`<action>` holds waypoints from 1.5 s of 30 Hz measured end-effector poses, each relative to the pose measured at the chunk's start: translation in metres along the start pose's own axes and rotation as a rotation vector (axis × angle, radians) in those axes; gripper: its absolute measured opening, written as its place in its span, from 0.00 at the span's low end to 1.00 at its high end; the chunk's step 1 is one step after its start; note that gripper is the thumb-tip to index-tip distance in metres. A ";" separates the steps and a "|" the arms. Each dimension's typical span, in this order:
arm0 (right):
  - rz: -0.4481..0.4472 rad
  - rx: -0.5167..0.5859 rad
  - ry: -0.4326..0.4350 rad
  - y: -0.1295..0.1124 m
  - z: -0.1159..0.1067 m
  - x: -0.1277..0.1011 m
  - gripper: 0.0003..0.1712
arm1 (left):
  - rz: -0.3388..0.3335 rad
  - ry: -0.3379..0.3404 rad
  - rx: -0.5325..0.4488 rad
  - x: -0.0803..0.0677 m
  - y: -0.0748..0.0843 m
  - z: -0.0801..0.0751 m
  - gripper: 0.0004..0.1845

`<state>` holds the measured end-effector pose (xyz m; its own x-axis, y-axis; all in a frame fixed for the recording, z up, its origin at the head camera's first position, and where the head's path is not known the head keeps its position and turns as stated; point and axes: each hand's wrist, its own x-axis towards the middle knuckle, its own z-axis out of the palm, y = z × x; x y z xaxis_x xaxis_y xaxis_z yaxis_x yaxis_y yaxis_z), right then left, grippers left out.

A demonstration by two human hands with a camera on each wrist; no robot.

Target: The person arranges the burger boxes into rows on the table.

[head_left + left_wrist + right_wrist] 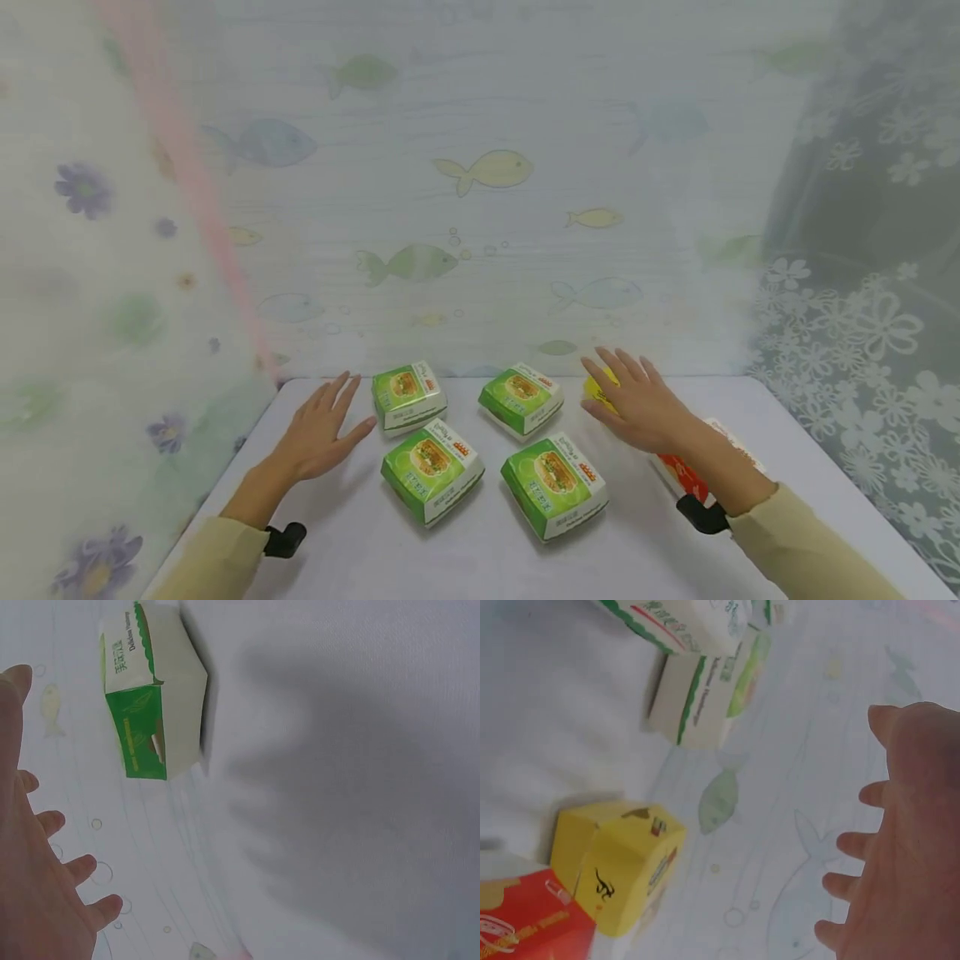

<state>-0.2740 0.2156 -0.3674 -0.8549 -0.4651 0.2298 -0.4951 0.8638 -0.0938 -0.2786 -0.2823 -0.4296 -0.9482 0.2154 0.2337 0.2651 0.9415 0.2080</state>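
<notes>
Two green-and-white burger boxes, one at the back left [408,398] and one at the front left [433,473], stand beside my left hand [317,435]. This hand hovers over the table with fingers spread and holds nothing; its shadow falls on the cloth in the left wrist view. Another pair of matching burger boxes, back right [521,400] and front right [555,487], lies nearer my right hand [641,408]. That hand is also raised with straight fingers, grasping nothing. It partly covers a small yellow box [619,859]. Below the right forearm lies a red-and-white box [536,919], partly hidden.
The white tabletop [352,567] ends at a back curtain [487,250] printed with fish. A flowered curtain [112,333] hangs at the left and a lace one [885,350] at the right. Each wrist wears a black camera mount [285,540].
</notes>
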 end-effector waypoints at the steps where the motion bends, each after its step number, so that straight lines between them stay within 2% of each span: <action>1: -0.007 -0.001 -0.004 -0.002 0.001 0.002 0.40 | 0.001 0.001 -0.004 0.000 0.001 0.001 0.47; 15: -0.083 0.068 -0.036 -0.037 0.003 0.028 0.42 | -0.012 0.014 -0.132 0.007 0.011 0.003 0.46; 28: -0.077 0.295 -0.119 -0.061 0.005 0.060 0.44 | -0.028 -0.037 -0.344 0.022 0.005 0.009 0.48; 34: -0.056 0.369 -0.168 -0.072 0.005 0.077 0.43 | -0.068 -0.086 -0.404 0.030 0.002 0.008 0.51; 38: -0.057 0.414 -0.190 -0.079 0.012 0.092 0.43 | -0.109 -0.131 -0.427 0.034 -0.001 0.008 0.52; 45: -0.002 0.462 -0.247 -0.090 0.023 0.115 0.44 | -0.167 -0.206 -0.504 0.045 -0.005 0.011 0.52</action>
<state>-0.3313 0.0803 -0.3551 -0.8372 -0.5469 0.0004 -0.4661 0.7130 -0.5238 -0.3247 -0.2745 -0.4307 -0.9856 0.1681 -0.0204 0.1120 0.7377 0.6658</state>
